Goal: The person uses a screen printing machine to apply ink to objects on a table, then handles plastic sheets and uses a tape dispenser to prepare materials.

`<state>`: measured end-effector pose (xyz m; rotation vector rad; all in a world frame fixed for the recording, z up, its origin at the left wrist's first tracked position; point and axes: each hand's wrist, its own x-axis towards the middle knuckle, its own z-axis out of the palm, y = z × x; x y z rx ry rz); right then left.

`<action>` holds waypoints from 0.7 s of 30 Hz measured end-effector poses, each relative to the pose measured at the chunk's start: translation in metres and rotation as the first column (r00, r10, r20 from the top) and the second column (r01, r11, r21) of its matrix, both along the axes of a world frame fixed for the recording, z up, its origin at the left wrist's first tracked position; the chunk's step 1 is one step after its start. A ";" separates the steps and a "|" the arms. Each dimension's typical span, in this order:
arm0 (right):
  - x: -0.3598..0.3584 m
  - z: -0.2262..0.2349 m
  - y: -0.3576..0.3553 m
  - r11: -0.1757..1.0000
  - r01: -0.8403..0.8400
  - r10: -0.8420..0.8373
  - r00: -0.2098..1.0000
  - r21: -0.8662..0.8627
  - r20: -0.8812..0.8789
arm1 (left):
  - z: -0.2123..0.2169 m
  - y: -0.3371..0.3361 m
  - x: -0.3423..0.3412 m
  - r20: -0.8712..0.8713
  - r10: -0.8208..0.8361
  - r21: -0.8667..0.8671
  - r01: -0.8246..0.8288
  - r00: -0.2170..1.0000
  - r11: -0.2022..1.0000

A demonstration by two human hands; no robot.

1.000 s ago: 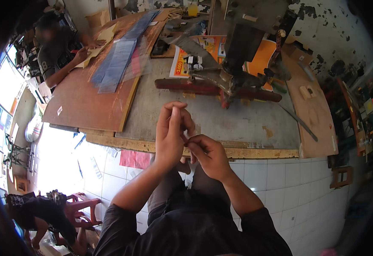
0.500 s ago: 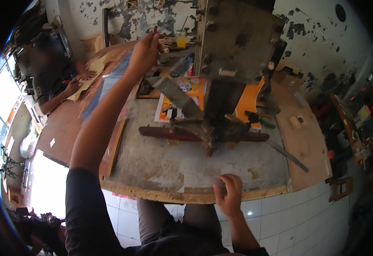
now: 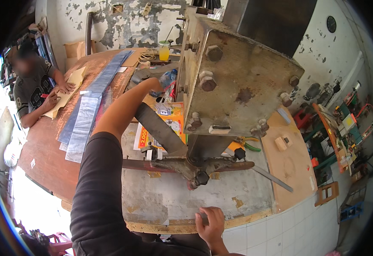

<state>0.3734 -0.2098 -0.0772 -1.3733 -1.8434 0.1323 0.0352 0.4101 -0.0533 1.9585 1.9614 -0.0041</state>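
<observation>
Past the left side of a bolted steel machine head (image 3: 244,85), my left arm stretches to the far part of the bench. My left hand (image 3: 154,84) is bent down there beside crumpled clear-blue plastic (image 3: 167,79), its fingers hidden. At the bench's front edge rests my right hand (image 3: 212,225), fingers curled with a small dark thing between thumb and fingers that I cannot make out. Between the hands stand the machine's steel column (image 3: 207,147), a flat slanting metal bar (image 3: 158,128) and a long reddish crossbar (image 3: 137,165). An orange and white printed sheet (image 3: 174,123) lies behind them.
At the far left a co-worker (image 3: 35,85) bends over a yellowish sheet (image 3: 69,91). Long clear plastic strips (image 3: 86,123) cover the left tabletop. On the right are a metal ruler-like strip (image 3: 274,179), green-handled pliers (image 3: 252,146) and a wooden block (image 3: 283,143). A yellow drink (image 3: 164,52) stands behind.
My left hand, raised with a red-tipped thing showing in it, has come down behind the slanting bar. My right hand stays at the front edge. The view has shifted, bringing the machine closer.
</observation>
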 end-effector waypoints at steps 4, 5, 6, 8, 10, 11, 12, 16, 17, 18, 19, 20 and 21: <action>-0.004 -0.002 0.001 1.000 -0.007 0.007 1.000 -0.012 0.001 | -0.022 0.009 -0.031 0.368 0.016 -0.023 -0.008 0.930 1.000; -0.008 0.001 -0.002 1.000 -0.027 0.027 1.000 -0.011 -0.014 | -0.021 0.009 -0.060 0.431 -0.039 0.017 0.035 0.902 0.999; -0.011 0.004 -0.001 0.999 -0.039 0.039 0.999 -0.012 -0.023 | -0.025 0.017 -0.087 0.493 -0.102 0.060 0.083 0.864 0.995; -0.014 0.009 -0.004 0.998 -0.060 0.060 0.997 0.007 -0.051 | -0.007 0.027 -0.132 0.583 -0.250 0.179 0.177 0.773 0.968; -0.013 0.009 -0.005 0.998 -0.061 0.062 0.997 0.017 -0.053 | -0.003 0.022 -0.148 0.583 -0.250 0.211 0.153 0.773 0.965; -0.013 0.009 -0.003 0.998 -0.055 0.056 0.997 0.018 -0.047 | -0.010 0.016 -0.139 0.549 -0.175 0.181 0.088 0.818 0.980; -0.013 0.010 -0.003 0.998 -0.050 0.051 0.998 0.022 -0.046 | -0.015 0.006 -0.131 0.506 -0.098 0.157 0.020 0.857 0.987; -0.009 0.005 -0.001 1.000 0.005 -0.005 1.000 0.003 -0.022 | -0.047 -0.013 -0.070 0.331 0.127 0.097 -0.168 0.935 0.981; -0.009 0.006 -0.002 1.000 -0.007 0.008 0.999 0.011 -0.031 | -0.034 -0.024 -0.077 0.293 0.148 0.120 -0.190 0.944 0.974; -0.009 0.005 -0.003 1.000 -0.011 0.012 0.999 0.012 -0.034 | -0.032 -0.027 -0.079 0.269 0.162 0.133 -0.203 0.949 0.970; -0.009 0.006 -0.003 1.000 -0.009 0.010 0.999 0.018 -0.042 | -0.026 -0.029 -0.079 0.250 0.162 0.146 -0.202 0.955 0.968; -0.009 0.007 -0.003 1.000 -0.009 0.010 0.999 0.022 -0.039 | -0.027 -0.033 -0.081 0.234 0.159 0.152 -0.198 0.959 0.968; -0.007 0.010 -0.002 1.000 -0.010 0.011 0.999 0.026 -0.037 | -0.025 -0.034 -0.084 0.219 0.157 0.161 -0.194 0.963 0.968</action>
